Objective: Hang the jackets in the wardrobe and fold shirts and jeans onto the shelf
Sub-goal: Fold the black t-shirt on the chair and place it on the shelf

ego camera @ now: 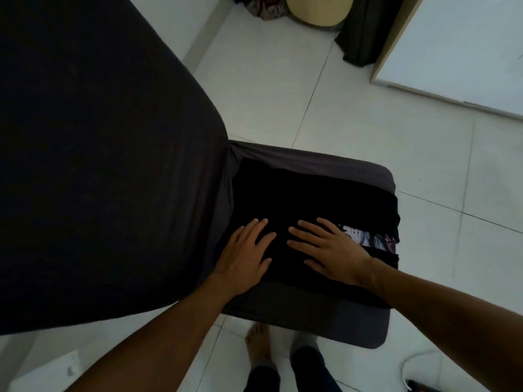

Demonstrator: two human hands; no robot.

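Black shirt [305,205] folded flat on grey ottoman [365,323], printed graphic peeking at right edge; left hand [246,256] and right hand [331,250] flat, fingers straight, pressing fabric

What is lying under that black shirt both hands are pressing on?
The black shirt lies on a grey cushioned seat, pressed flat by the left hand and right hand. A printed patch peeks out at its right edge; anything else beneath is covered.
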